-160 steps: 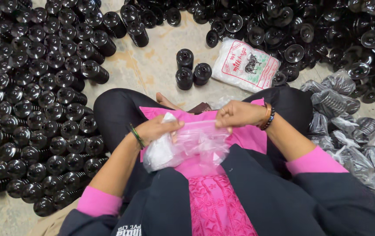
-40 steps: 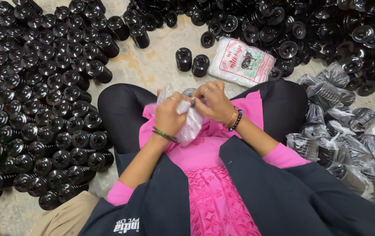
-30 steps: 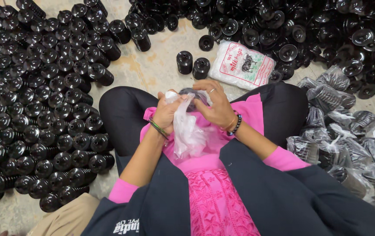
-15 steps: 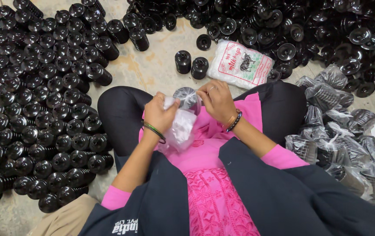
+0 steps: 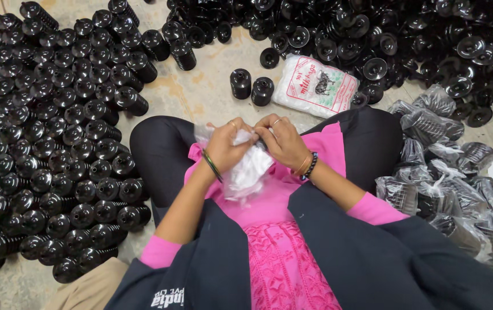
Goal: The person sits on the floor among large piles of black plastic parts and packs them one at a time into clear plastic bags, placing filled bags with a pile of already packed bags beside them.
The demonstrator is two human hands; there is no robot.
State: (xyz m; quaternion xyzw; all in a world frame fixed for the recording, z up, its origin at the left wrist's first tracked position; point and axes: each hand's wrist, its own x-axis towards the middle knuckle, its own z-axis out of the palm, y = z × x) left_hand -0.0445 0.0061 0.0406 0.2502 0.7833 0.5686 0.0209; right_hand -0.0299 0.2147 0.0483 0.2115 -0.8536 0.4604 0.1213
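I sit cross-legged on the floor with both hands together over my lap. My left hand (image 5: pixel 227 143) pinches the top of a thin clear plastic bag (image 5: pixel 249 169) that hangs down over my pink tunic. My right hand (image 5: pixel 282 140) grips the same bag's mouth from the right, fingertips touching the left hand's. Something dark sits inside the bag behind my fingers, mostly hidden. Two black ribbed plastic parts (image 5: pixel 251 86) stand on the floor just beyond my knees.
Several rows of black ribbed parts (image 5: pixel 51 143) fill the floor on my left. A loose heap of black caps (image 5: pixel 384 34) lies at the back right. A white printed packet (image 5: pixel 315 86) lies ahead. Bagged black parts (image 5: pixel 447 172) pile up on my right.
The bag was spread wide across my lap, then gathered up. A dark part showed between my hands half a second ago; now my fingers have closed together over the bag's top.
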